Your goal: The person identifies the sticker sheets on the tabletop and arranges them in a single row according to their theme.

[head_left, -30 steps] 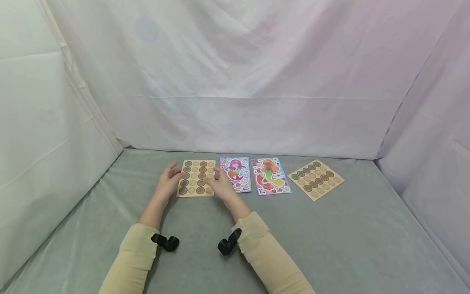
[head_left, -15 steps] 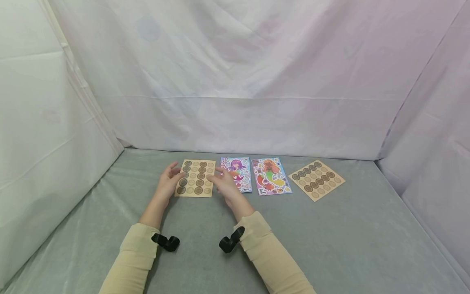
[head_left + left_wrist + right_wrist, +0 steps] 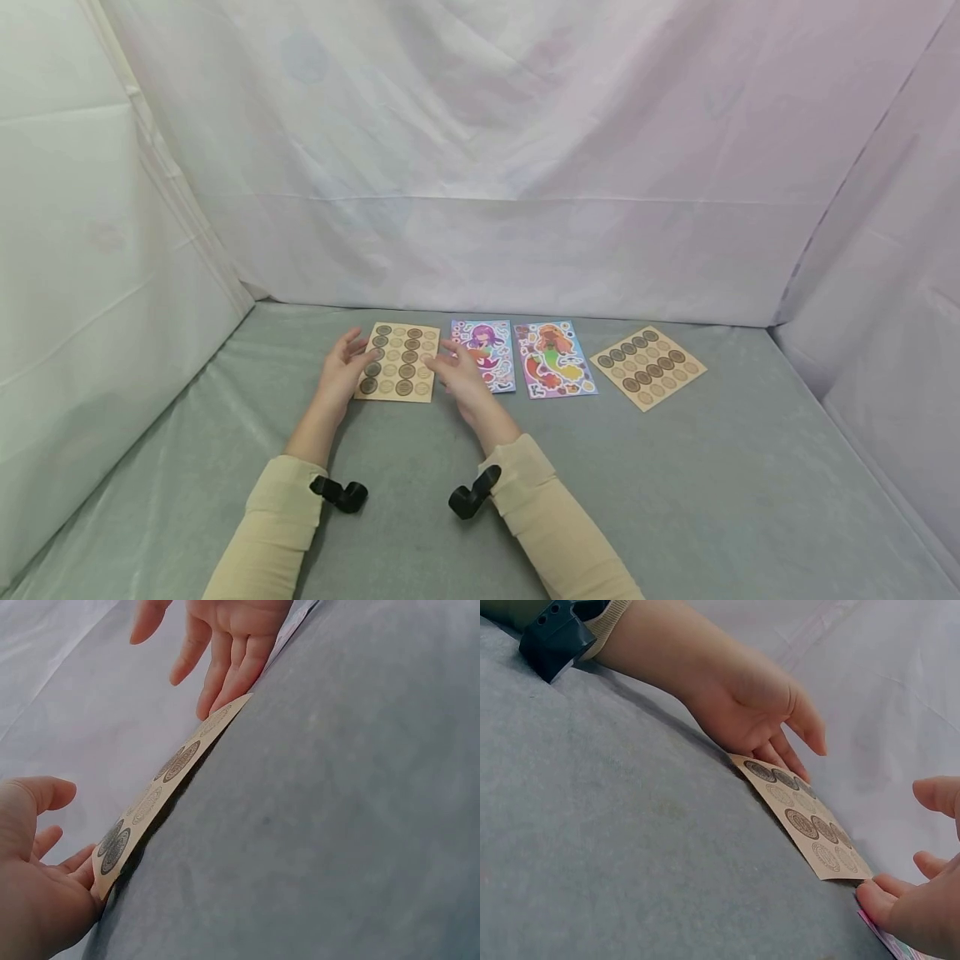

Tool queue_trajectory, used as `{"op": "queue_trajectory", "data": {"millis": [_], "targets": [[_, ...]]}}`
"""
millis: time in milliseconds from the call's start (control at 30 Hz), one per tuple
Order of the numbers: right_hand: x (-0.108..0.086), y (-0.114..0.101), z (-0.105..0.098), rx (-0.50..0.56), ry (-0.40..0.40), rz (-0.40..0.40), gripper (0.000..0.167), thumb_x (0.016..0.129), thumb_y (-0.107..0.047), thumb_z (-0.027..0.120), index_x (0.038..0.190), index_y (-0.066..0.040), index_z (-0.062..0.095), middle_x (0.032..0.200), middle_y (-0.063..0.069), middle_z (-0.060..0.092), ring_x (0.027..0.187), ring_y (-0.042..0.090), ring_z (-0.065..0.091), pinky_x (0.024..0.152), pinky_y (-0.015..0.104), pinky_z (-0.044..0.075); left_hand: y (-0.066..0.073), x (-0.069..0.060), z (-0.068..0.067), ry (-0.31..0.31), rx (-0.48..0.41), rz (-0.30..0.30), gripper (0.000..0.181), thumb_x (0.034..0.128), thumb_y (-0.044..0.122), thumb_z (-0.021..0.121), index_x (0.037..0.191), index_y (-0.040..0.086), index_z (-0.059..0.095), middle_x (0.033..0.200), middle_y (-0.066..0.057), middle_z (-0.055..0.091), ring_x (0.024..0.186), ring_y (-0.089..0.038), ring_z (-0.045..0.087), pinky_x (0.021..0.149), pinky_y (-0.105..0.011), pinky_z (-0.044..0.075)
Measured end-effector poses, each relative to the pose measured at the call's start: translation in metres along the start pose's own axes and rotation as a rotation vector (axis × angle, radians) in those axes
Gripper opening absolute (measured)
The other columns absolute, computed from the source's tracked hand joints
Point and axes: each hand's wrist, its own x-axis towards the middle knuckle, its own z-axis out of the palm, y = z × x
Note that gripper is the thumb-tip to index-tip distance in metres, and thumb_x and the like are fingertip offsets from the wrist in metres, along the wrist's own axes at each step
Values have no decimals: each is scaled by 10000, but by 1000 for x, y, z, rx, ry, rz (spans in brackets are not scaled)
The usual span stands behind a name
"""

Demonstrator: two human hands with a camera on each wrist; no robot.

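Note:
A tan sticker sheet (image 3: 397,363) printed with rows of dark and pale round stickers lies at the left of the row, slightly raised at its near edge. My left hand (image 3: 345,373) touches its left edge, fingers loosely extended. In the left wrist view, the left thumb (image 3: 56,792) stands away from the sheet. At the opposite edge is my right hand (image 3: 465,385), its fingertips against the sheet and partly over a purple-haired mermaid sticker sheet (image 3: 491,358). The right wrist view shows the right thumb (image 3: 934,793) lifted clear of the tan sheet.
A second mermaid sticker sheet (image 3: 555,360) lies right of the first. Farther right, another tan round-sticker sheet (image 3: 647,367) sits turned at an angle. White cloth (image 3: 510,167) hangs behind the grey table (image 3: 675,500).
The tan sheet between my hands has shifted slightly left at its near edge and turned a little. My right hand has moved slightly right, while the left stays nearly in place.

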Motion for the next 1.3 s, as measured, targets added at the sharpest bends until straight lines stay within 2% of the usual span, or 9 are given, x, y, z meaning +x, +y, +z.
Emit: {"op": "queue_trajectory", "data": {"millis": [133,267,433,567,700,833,933,1133,1300], "targets": [[0,2,0,31,15,-16,606,919,-166,640,1440,-19,366,1344,223,482,1154,320,545,963,413,452,0,-1,1,5,-27,7,651,943,120,583,1510,106,265,1473,-160,361,1348,-312,342,1103,-435,279],[1,6,0,59,24,-49,614,914,-98,634,1443,13,343,1362,245,457,1190,316,520,959,387,463,0,-1,0,10,-74,7,617,933,42,558,1495,111,312,1460,-135,386,1274,-296,439,1059,-404,352],[-1,10,1,77,44,-86,619,875,-7,620,1431,44,351,1358,251,461,1222,328,487,990,395,436,1,0,-3,25,-136,-12,624,907,-47,538,1480,123,356,1447,-104,407,1146,-216,535,943,-272,446],[-2,11,3,89,95,-96,583,841,52,622,1389,51,422,1280,214,544,1124,293,566,935,362,480,3,1,-4,28,-171,-33,620,895,-57,560,1465,118,389,1430,-109,426,1066,-160,557,854,-191,479],[-2,10,5,110,152,-108,550,814,98,635,1341,57,483,1192,179,606,1004,249,625,836,314,532,5,1,-6,9,-191,-44,624,884,-51,583,1459,105,397,1397,-127,455,1041,-144,561,831,-181,497],[-2,7,6,110,194,-113,532,788,116,658,1300,34,540,1117,144,635,914,200,636,755,287,556,9,0,-10,-32,-155,-26,628,881,-29,600,1460,107,397,1350,-128,485,1015,-130,566,816,-183,503],[-3,6,7,101,197,-128,526,783,120,669,1288,21,559,1063,127,643,822,167,643,695,289,568,12,-1,-15,-71,-110,6,633,878,-7,622,1460,106,399,1331,-139,494,974,-106,578,778,-186,509],[-6,2,9,88,165,-157,526,769,141,671,1274,35,569,974,114,625,675,118,623,627,316,578,17,-2,-28,-128,-54,66,599,900,34,622,1456,74,401,1292,-154,496,908,-83,597,738,-205,517],[-11,-1,9,76,132,-151,541,759,153,669,1278,42,565,933,93,581,622,97,588,608,326,578,18,-5,-35,-146,-4,73,576,910,56,609,1449,59,405,1198,-129,514,886,-92,606,756,-223,524]]}}
